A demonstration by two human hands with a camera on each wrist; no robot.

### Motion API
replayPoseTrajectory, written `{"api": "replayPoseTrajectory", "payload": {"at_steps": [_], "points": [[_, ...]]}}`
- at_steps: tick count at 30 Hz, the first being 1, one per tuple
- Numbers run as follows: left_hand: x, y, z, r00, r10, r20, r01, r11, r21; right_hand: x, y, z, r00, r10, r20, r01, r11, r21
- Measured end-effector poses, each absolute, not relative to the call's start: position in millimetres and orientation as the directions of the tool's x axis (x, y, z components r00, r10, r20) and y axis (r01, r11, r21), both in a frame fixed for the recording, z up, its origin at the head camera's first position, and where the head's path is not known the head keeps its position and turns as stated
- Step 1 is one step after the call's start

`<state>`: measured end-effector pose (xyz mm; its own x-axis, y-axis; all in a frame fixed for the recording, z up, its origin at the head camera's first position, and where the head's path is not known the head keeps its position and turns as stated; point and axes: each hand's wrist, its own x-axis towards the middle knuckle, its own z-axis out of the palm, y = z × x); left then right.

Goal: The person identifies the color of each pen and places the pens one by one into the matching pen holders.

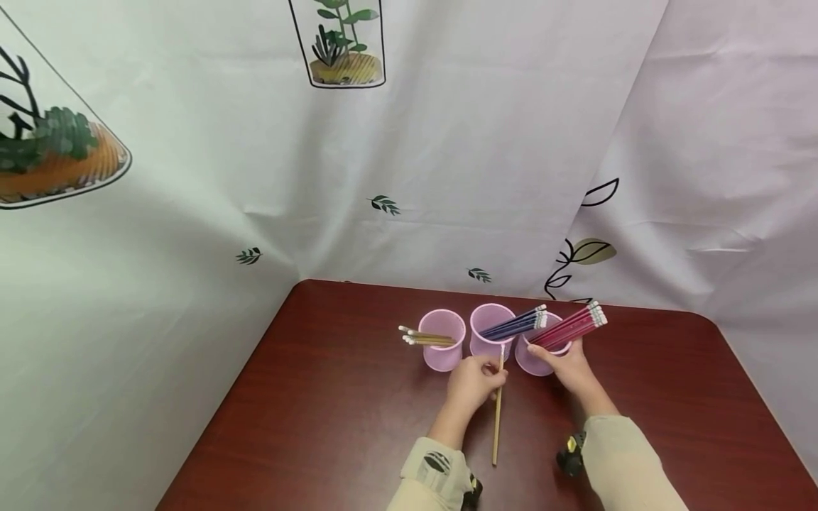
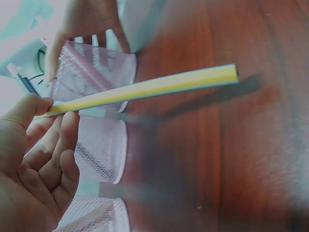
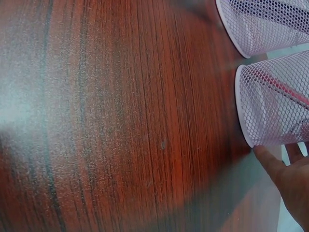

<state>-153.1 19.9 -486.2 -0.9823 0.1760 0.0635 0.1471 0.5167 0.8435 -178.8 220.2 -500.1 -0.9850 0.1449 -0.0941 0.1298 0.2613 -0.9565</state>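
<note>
Between thumb and fingertips, my left hand [image 1: 471, 382] pinches a yellow pencil [image 1: 496, 434], its white eraser end up near the middle cup and its plain end slanting down towards me. In the left wrist view that pencil [image 2: 159, 88] is held clear of the table. My right hand [image 1: 573, 370] grips the right-hand pink mesh pencil cup [image 1: 532, 363], which holds a bundle of red pencils [image 1: 565, 329]. In the right wrist view, fingers [image 3: 270, 163] touch this cup near its base. Dark blue pencils [image 1: 513, 325] lean in the middle pink cup [image 1: 482, 348].
The left pink cup [image 1: 442, 359] holds several yellow pencils [image 1: 434, 341] leaning left over its rim. All three cups stand in a row near the back of the dark red wooden table [image 1: 332, 397]. A white printed cloth [image 1: 434, 156] hangs behind.
</note>
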Motion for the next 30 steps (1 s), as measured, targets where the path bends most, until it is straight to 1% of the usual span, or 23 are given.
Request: {"api": "replayPoseTrajectory", "payload": {"at_steps": [6, 12, 15, 26, 30], "points": [[-157.4, 16.8, -473.0, -0.985, 0.104, 0.136, 0.169, 0.458, 0.873, -179.6, 221.2, -502.0, -0.987, 0.144, -0.067, 0.101, 0.243, -0.965], [-159.2, 12.5, -456.9, -0.985, 0.043, 0.169, 0.172, 0.412, 0.895, -179.3, 220.5, -501.4, -0.984, 0.151, -0.095, 0.131, 0.253, -0.958], [-159.7, 9.2, -449.3, -0.982, 0.013, 0.191, 0.181, 0.383, 0.906, -179.3, 220.0, -501.3, -0.985, 0.145, -0.088, 0.122, 0.245, -0.962], [-161.2, -13.8, -419.3, -0.928, -0.11, 0.355, 0.306, 0.317, 0.898, -180.6, 220.4, -503.0, -0.987, 0.142, -0.07, 0.102, 0.228, -0.968], [-163.7, -18.3, -416.0, -0.913, -0.134, 0.385, 0.332, 0.306, 0.892, -179.9, 221.3, -502.7, -0.989, 0.133, -0.072, 0.101, 0.231, -0.968]]}}
